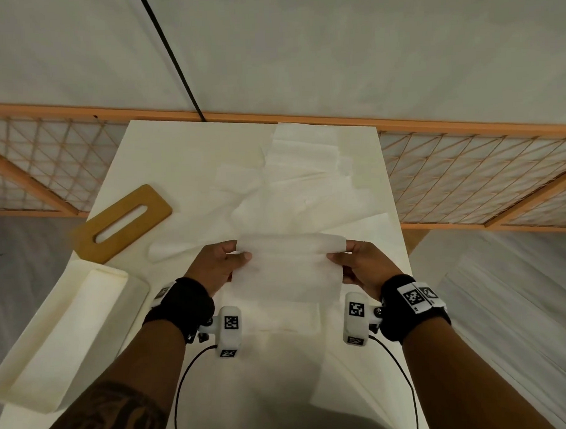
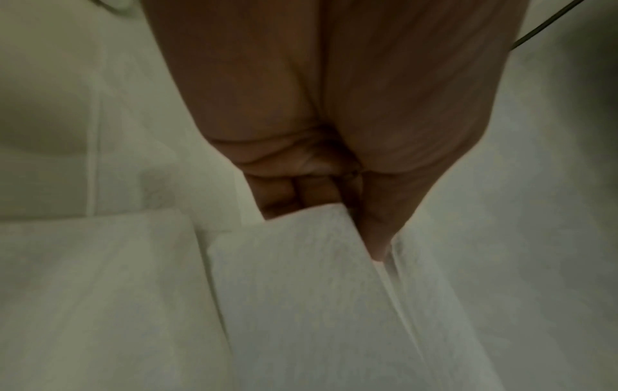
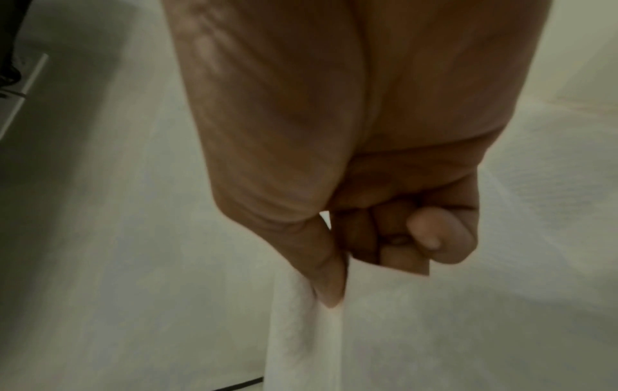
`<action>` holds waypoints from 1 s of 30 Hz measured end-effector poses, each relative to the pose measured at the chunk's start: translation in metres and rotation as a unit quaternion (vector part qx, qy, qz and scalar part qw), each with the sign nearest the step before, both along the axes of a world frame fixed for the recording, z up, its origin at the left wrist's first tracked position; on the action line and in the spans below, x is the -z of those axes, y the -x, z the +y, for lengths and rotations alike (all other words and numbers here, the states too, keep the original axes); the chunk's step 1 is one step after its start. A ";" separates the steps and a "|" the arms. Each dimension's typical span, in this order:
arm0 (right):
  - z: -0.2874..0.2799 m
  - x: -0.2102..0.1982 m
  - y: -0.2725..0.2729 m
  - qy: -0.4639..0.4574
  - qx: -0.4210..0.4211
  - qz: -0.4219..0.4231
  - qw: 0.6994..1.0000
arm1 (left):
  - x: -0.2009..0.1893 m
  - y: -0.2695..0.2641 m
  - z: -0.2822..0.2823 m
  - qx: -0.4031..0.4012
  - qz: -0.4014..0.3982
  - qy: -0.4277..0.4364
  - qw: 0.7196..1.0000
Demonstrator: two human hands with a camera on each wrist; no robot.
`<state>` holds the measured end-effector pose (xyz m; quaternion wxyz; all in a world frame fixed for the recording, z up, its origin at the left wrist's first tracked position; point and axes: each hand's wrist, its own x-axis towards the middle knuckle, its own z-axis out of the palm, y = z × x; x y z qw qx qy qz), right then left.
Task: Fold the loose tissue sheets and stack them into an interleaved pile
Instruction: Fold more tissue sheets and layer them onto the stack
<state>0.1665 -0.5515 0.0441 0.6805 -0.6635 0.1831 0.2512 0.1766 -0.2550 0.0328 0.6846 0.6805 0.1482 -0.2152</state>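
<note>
Both hands, left (image 1: 219, 265) and right (image 1: 361, 263), are pinching the sheet's (image 1: 286, 272) ends; its long axis is running nine-to-three between them; loose sheets (image 1: 302, 168) are lying at twelve.

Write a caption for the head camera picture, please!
Both hands, left hand and right hand, pinch a tissue sheet mid-fold above the table.

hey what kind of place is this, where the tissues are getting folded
Probably a staged indoor worktable for recording the task, not a home. Loose tissue sheets cover a white table hemmed in by an orange lattice screen, and tagged wrist cameras are strapped on.
</note>
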 end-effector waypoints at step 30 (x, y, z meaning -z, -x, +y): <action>0.030 0.058 0.071 0.170 -0.023 0.013 0.985 | 0.039 0.055 0.042 0.168 -0.046 -0.216 0.961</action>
